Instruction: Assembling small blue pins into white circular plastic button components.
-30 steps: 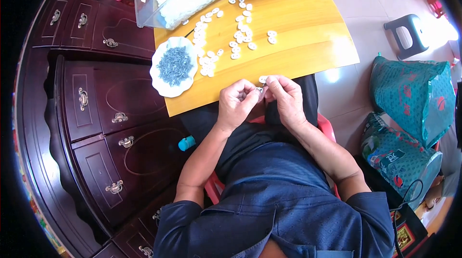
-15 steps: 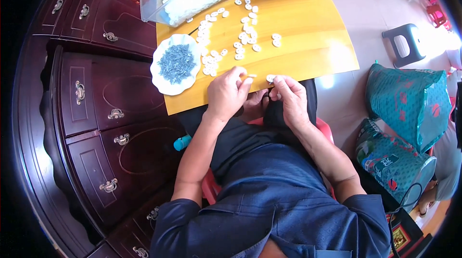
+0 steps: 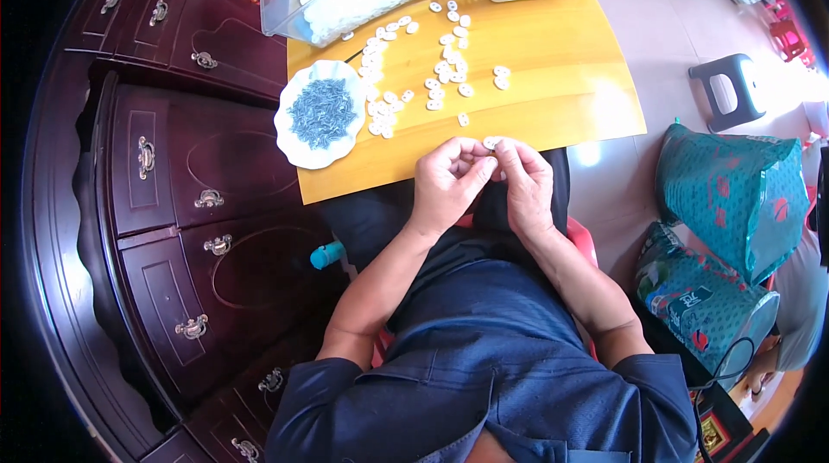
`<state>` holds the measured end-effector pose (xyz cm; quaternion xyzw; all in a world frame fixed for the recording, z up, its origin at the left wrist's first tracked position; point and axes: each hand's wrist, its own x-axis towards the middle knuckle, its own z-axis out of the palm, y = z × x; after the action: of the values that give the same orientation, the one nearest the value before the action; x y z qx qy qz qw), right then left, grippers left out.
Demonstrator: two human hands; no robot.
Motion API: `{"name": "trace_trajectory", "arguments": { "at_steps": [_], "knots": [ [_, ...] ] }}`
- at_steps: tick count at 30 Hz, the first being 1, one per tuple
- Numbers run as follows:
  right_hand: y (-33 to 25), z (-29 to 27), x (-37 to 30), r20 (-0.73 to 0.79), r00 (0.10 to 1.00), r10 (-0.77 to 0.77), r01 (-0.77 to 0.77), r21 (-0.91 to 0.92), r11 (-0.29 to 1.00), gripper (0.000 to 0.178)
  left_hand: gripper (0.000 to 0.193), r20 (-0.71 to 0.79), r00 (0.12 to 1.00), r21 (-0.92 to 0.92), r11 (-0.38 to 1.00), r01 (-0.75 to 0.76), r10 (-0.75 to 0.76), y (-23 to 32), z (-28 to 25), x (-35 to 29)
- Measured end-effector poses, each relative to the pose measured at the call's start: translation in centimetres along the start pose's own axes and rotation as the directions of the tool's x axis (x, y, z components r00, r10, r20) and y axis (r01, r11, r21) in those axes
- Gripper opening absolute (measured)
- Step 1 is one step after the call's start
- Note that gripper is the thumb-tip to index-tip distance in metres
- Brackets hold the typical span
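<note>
At table edge (image 3: 596, 131) | white oval piece (image 3: 490, 143) where hands (image 3: 443, 184) (image 3: 529, 187) meet | right clamped on it

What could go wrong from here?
1. The small white piece at the right hand's fingertips is tiny and near the table's front edge; it might slip and drop.
2. A loose white piece lies just beyond the left hand; a stray knuckle could nudge it.
3. The scalloped dish of thin grey pieces sits near the table's left edge; a bump could spill them.
</note>
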<state>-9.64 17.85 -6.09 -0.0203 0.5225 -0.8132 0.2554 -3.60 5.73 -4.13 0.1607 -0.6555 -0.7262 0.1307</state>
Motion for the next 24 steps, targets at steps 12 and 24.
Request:
{"name": "trace_trajectory", "arguments": {
  "at_steps": [12,24],
  "knots": [
    [0.5,-0.1,0.2,-0.009,0.996,-0.085,0.084,-0.073,0.994,0.022,0.009,-0.109,0.989,0.106,0.991,-0.084,0.096,-0.5,1.3,-0.1],
    [0.6,-0.7,0.2,-0.04,0.998,-0.043,0.042,-0.023,0.999,0.02,0.005,-0.204,0.963,0.076,0.983,-0.166,0.178,-0.4,2.3,-0.3]
  ]
}}
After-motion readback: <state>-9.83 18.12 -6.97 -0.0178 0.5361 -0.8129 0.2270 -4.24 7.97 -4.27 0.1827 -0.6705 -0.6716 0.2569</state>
